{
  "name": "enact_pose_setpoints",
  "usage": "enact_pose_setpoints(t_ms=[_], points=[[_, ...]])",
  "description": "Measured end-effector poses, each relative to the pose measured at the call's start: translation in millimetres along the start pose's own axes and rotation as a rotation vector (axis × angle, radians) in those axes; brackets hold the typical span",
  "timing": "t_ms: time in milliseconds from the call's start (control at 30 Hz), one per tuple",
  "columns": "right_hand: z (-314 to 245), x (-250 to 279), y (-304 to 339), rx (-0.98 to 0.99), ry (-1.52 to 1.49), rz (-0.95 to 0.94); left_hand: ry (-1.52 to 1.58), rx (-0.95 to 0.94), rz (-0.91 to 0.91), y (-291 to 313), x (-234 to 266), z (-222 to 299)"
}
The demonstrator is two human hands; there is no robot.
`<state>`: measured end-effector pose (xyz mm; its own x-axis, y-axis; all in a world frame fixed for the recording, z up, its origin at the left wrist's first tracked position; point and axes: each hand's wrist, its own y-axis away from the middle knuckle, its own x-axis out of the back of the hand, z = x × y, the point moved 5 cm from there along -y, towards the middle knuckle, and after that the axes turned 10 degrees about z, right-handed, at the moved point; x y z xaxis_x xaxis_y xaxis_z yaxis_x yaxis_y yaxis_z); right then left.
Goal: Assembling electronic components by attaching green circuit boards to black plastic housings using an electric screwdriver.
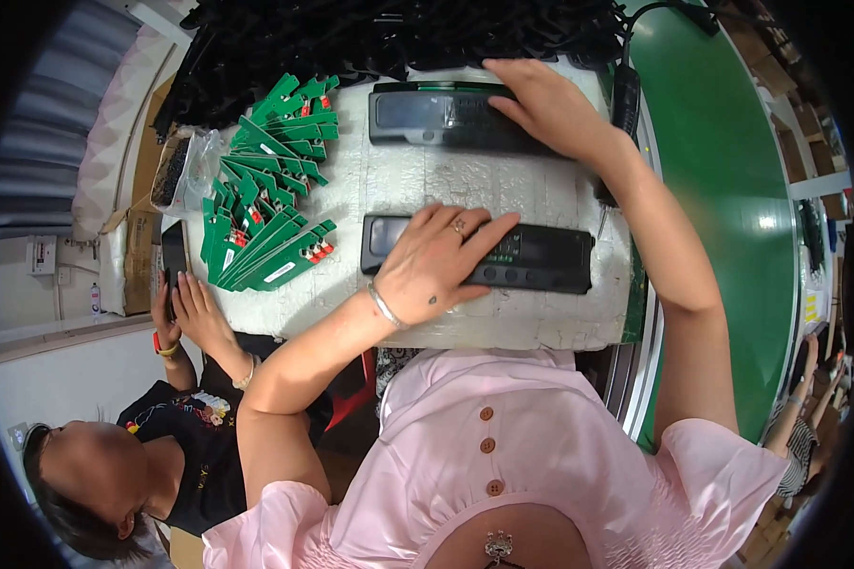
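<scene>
Two long black handheld device casings lie on the white padded work surface, each with a dark screen window at its left end. Over the nearer casing my left hand reaches across, fingers along its far edge and thumb at its near edge, gripping it. On the farther casing my right hand has its thumb on the face and its fingers at the far edge. A strip of green shows along that far edge. To the left, several green circuit boards with red-and-white parts are fanned in a pile.
A black corded electric screwdriver hangs beside my right forearm. Black parts are heaped along the back. A small box of dark bits stands left of the boards. Another person sits at the left, hands at a dark flat object. A green bench runs along the right.
</scene>
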<state>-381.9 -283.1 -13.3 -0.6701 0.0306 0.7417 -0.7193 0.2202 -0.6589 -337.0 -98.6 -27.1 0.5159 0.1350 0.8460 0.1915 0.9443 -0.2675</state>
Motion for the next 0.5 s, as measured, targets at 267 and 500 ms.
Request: enact_pose_setpoints(t_ms=[267,500], points=[[5,-35,9,-0.155,-0.036,-0.310,0.025,0.131,0.195,7,22,-7],[-67,43,6,-0.106,-0.257,-0.209,0.178,0.325,0.895,53,86,-33]])
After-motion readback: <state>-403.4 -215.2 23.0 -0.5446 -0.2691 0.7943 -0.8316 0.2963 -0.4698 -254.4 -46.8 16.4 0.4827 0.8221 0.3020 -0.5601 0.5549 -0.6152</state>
